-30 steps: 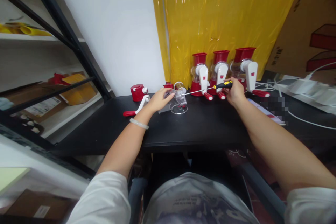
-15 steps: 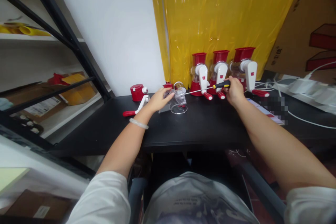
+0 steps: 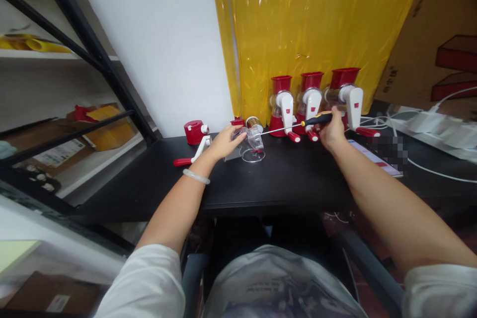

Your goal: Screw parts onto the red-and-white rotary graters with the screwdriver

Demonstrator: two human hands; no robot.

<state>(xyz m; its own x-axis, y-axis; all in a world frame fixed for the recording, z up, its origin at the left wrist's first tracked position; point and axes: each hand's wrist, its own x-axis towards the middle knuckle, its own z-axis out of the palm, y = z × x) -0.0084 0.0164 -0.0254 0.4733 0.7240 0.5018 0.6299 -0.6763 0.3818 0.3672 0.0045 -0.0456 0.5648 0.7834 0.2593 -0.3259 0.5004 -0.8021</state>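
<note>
My left hand (image 3: pixel 225 141) is closed around a clear plastic grater body (image 3: pixel 255 142), which rests on the black table. In my right hand (image 3: pixel 331 130) is a screwdriver (image 3: pixel 316 119) with a black and yellow handle, held by the fingers. Its long shaft points left, and its tip meets the side of the clear body; what lies at the tip is too small to make out. A metal drum (image 3: pixel 255 123) sits just behind the clear body. Left of my left hand are a red part (image 3: pixel 194 132) and a white crank with a red handle (image 3: pixel 183 162).
Three red and white rotary graters (image 3: pixel 282 109) stand along the back, close to my right hand. A phone (image 3: pixel 376 158), white cables and a power strip (image 3: pixel 447 131) lie on the right. A black-framed shelf (image 3: pixel 100 59) holding boxes flanks the table's left side.
The screwdriver handle has shifted in my right hand, and the fingers around it have changed position. My left hand stays on the clear body.
</note>
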